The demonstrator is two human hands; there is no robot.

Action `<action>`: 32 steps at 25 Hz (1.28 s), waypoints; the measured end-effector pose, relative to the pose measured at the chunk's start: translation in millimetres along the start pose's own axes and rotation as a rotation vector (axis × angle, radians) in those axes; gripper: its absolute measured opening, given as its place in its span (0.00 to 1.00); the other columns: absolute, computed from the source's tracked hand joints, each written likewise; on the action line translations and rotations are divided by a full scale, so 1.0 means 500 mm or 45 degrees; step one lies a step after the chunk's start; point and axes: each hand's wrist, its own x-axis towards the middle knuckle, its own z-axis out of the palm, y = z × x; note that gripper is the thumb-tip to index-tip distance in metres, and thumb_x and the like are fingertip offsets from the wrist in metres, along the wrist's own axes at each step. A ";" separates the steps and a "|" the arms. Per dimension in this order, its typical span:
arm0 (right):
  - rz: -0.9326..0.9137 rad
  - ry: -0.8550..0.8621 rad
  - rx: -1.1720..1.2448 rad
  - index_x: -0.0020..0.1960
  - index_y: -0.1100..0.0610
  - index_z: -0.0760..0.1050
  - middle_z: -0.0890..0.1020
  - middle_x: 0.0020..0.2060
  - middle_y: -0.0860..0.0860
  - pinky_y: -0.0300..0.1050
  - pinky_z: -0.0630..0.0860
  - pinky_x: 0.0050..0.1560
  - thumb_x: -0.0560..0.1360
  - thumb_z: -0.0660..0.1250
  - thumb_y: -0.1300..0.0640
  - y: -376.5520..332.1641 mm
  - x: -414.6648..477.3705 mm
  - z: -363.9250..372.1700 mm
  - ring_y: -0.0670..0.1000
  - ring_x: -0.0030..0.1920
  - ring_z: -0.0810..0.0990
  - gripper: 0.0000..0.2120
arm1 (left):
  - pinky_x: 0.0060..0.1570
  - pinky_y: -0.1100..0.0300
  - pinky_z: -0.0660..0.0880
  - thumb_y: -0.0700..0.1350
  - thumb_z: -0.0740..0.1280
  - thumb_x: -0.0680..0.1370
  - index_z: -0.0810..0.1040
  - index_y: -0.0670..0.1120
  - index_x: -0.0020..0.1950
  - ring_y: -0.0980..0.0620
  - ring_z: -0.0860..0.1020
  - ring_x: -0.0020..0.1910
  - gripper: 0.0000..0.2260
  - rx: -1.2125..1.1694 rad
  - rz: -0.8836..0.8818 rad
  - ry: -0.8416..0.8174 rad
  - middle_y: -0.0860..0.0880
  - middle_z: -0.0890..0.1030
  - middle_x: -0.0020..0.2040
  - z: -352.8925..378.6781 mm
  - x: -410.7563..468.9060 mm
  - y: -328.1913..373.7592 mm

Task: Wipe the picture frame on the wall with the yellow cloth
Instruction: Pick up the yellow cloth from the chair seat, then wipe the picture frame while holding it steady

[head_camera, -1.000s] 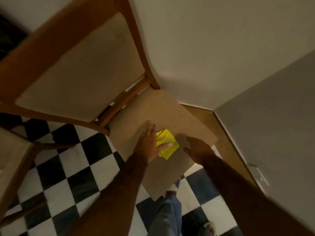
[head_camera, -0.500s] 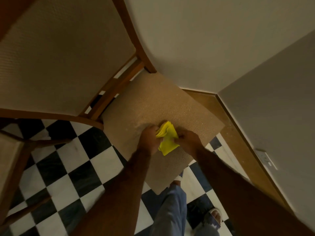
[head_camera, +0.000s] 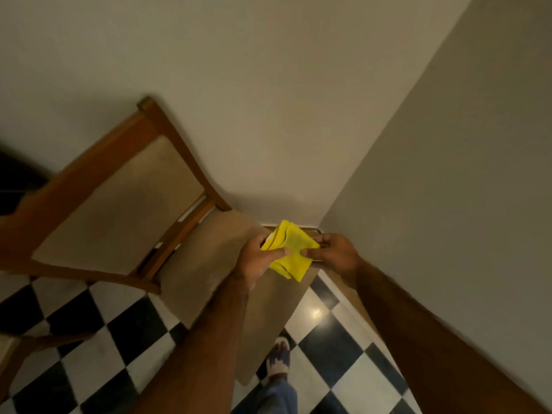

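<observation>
A folded yellow cloth is held in the air above the chair seat, between both hands. My left hand pinches its left edge, thumb on top. My right hand grips its right edge with thumb and fingers. No picture frame shows in this view; only bare wall is visible above.
A wooden chair with beige padded back and seat stands against the wall, in a corner. The side wall closes in on the right. Black and white checkered floor lies below, with my sandalled foot on it.
Both hands took the cloth off the chair seat and lifted it. The view has tilted upward, so more wall shows and the chair looks farther away.
</observation>
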 end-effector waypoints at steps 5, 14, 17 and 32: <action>-0.261 0.145 -0.106 0.59 0.71 0.79 0.84 0.50 0.65 0.45 0.86 0.46 0.71 0.76 0.68 -0.160 -0.168 -0.114 0.60 0.49 0.84 0.17 | 0.54 0.40 0.82 0.37 0.80 0.69 0.83 0.41 0.53 0.41 0.85 0.49 0.14 -0.031 0.249 -0.118 0.34 0.86 0.54 0.079 -0.080 0.204; -0.677 0.375 -0.094 0.58 0.73 0.78 0.81 0.46 0.64 0.44 0.86 0.43 0.70 0.78 0.68 -0.359 -0.494 -0.255 0.58 0.46 0.84 0.19 | 0.43 0.57 0.84 0.41 0.76 0.75 0.84 0.44 0.53 0.48 0.85 0.44 0.08 -0.086 0.628 -0.308 0.46 0.87 0.46 0.226 -0.281 0.501; -0.816 0.477 -0.086 0.55 0.71 0.79 0.79 0.45 0.63 0.52 0.86 0.49 0.68 0.79 0.68 -0.420 -0.614 -0.293 0.59 0.48 0.83 0.18 | 0.42 0.57 0.84 0.41 0.76 0.75 0.84 0.45 0.54 0.48 0.86 0.44 0.08 -0.088 0.792 -0.341 0.45 0.87 0.46 0.277 -0.361 0.598; -1.486 0.982 -0.229 0.60 0.69 0.80 0.84 0.54 0.66 0.57 0.84 0.55 0.72 0.77 0.66 -0.732 -1.239 -0.387 0.60 0.53 0.86 0.19 | 0.42 0.56 0.83 0.46 0.77 0.73 0.84 0.49 0.53 0.49 0.85 0.47 0.10 -0.306 1.460 -0.479 0.46 0.87 0.48 0.457 -0.813 1.095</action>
